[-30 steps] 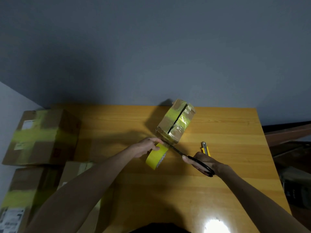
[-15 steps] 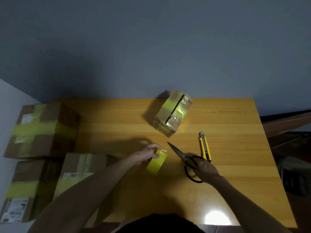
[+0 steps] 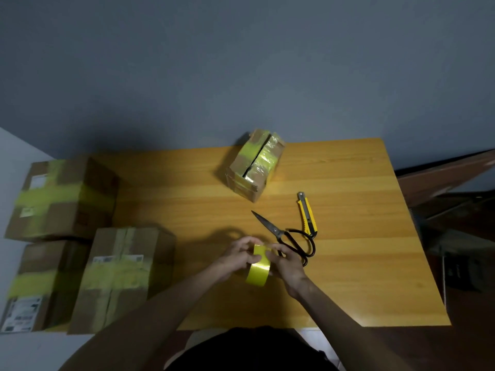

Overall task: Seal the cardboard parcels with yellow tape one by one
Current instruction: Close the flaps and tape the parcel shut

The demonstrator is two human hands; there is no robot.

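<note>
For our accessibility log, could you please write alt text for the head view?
The left hand and right hand hold a roll of yellow tape over a table. Scissors and a utility knife lie to their right, a small taped parcel beyond, three larger parcels at left.

The right hand (image 3: 288, 266) has let go of the scissors (image 3: 278, 232), which a second ago were cutting at the small parcel (image 3: 254, 164). They now lie flat on the table at the hands' 1 o'clock, tips toward 10 o'clock. The right hand has joined the left hand (image 3: 238, 255) on the yellow tape roll (image 3: 258, 269). The roll has been drawn back from the parcel to its 6 o'clock, and both hands grip it there.
</note>
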